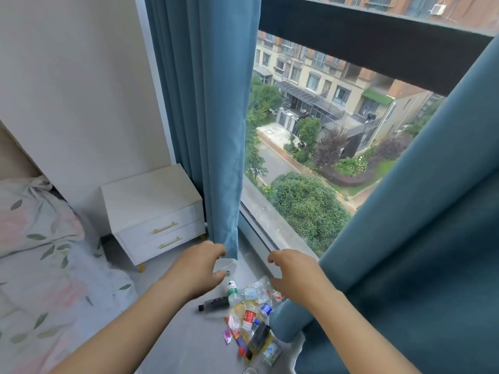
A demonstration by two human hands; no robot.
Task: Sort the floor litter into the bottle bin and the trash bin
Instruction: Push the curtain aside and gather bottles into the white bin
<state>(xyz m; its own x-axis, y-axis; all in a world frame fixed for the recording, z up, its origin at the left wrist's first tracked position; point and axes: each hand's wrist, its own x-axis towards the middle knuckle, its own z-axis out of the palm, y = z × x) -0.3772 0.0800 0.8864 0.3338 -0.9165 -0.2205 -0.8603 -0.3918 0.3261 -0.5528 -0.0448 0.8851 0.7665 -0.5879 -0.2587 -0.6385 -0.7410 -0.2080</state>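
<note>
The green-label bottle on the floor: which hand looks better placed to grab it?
Left, most likely. The left hand hangs open with its thumb right by the cap of the green-label bottle. The right hand, also empty, is farther off, above the clear bottles nearer the curtain.

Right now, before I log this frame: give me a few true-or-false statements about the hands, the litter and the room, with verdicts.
1. The litter pile lies on the floor beside a blue curtain. True.
2. The right hand holds a bottle. False: it holds nothing and hovers above the pile.
3. Both drawers of the white nightstand are closed. True.
4. A bin stands next to the nightstand. False: no bin is in view.
5. The green-labelled bottle at the pile's far end lies close to the left hand. True.
</note>
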